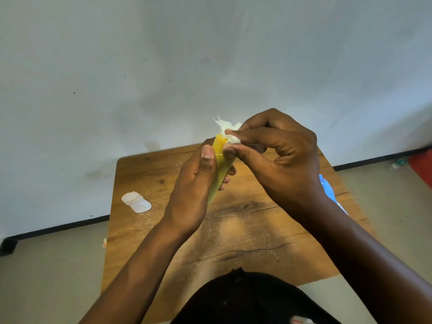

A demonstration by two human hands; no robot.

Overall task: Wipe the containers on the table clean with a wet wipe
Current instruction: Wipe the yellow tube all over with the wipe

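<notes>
A yellow tube-shaped container (221, 166) is held above the wooden table (245, 230), tilted with its cap end up and away from me. My left hand (194, 185) is wrapped around its lower part, thumb along its side. My right hand (278, 155) pinches a crumpled white wet wipe (230, 132) against the container's top end. A white container (136, 202) lies on its side at the table's left edge, apart from both hands.
A blue packet (329, 190) lies at the table's right edge, partly hidden behind my right forearm. White powdery specks cover the tabletop. A pale wall stands right behind the table. A red object (423, 167) sits on the floor at far right.
</notes>
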